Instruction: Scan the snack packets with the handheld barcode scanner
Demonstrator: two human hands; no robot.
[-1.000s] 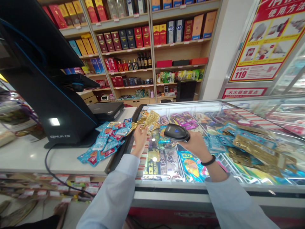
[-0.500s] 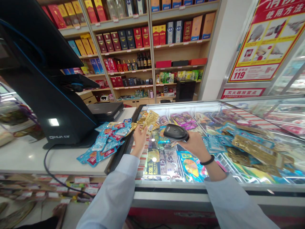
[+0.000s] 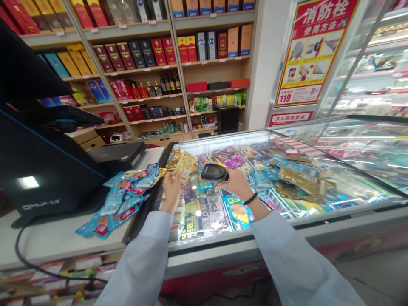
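My left hand (image 3: 172,189) pinches a gold snack packet (image 3: 185,165) by its lower left side, with the printed barcode facing up toward me. More gold packets (image 3: 174,160) lie just behind it at the edge of the glass-topped freezer (image 3: 219,238). In my right hand (image 3: 238,185) is a black barcode scanner (image 3: 214,172), fingers wrapped round its handle, its head pointing left at the packet a short way off. Blue and red snack packets (image 3: 123,199) lie in a loose heap on the white counter, left of my left hand.
Right of my right hand, a pile of gold and blue packets (image 3: 296,176) lies on the freezer glass. A black checkout terminal (image 3: 47,170) and its cable stand at the left. Shelves of boxed bottles (image 3: 137,55) rise behind. A fire-hydrant poster (image 3: 314,55) hangs at the right.
The view has turned to the right, so everything sits further left. Both hands keep their hold on the gold packet and the scanner, with little other movement.
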